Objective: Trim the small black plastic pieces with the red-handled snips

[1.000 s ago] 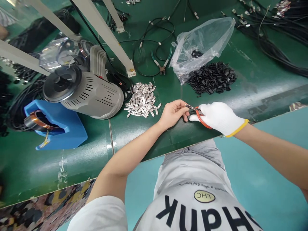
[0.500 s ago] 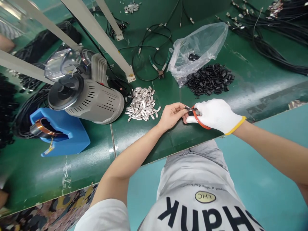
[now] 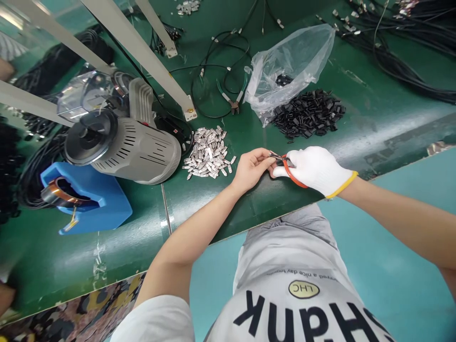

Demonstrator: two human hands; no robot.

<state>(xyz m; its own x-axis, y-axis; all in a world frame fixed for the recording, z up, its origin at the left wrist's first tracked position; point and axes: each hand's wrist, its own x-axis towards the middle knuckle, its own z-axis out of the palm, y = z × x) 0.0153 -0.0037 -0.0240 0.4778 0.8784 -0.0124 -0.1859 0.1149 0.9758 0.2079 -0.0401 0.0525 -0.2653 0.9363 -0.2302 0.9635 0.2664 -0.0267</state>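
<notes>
Over the edge of the green counter (image 3: 249,213), the gloved right hand (image 3: 315,170) grips orange-handled snips (image 3: 292,175), their tips brought to the bare left hand (image 3: 253,168), whose fingers pinch a small piece (image 3: 272,155), too tiny to identify, holding it steady there.

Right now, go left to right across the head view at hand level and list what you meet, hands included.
Blue plastic tray → pile of silver metal clips → bare left hand → white-gloved right hand gripping orange-handled cutters
</notes>
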